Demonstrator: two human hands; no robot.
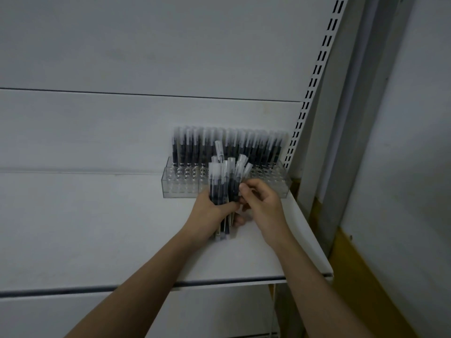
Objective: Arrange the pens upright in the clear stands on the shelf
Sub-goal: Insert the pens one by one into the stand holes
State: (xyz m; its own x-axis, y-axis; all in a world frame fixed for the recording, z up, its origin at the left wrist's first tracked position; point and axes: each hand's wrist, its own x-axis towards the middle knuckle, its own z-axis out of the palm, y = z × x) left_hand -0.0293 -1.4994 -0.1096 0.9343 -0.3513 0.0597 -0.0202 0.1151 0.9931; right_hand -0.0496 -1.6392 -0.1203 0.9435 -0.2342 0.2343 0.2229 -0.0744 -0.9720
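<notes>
While the bundle of black pens with frosted clear caps (223,189) stands fanned in front of the clear plastic stand with rows of round holes (181,182), the job in hand looks like drawing one pen out of it. The left hand (207,215) has its fingers curled tight round the lower barrels, caps up. The right hand (260,202), at about three o'clock from the bundle, has thumb and fingertips bent in against the pens on that side; whether they have already pinched one I cannot tell.

A good pull would take an outer pen, one of the caps leaning toward one o'clock, and slide it along its own length so its neighbours are not dragged out. The left grip should ease only slightly.

Behind the bundle, at twelve o'clock, the stand's back rows are already filled with upright pens (229,145); the front holes at ten and two o'clock show open. The nearest empty hole is probably the sensible target, entered tip down and vertical.

The stand sits at the back right of the white metal shelf (97,228), just beside the slotted white upright (314,76).
</notes>
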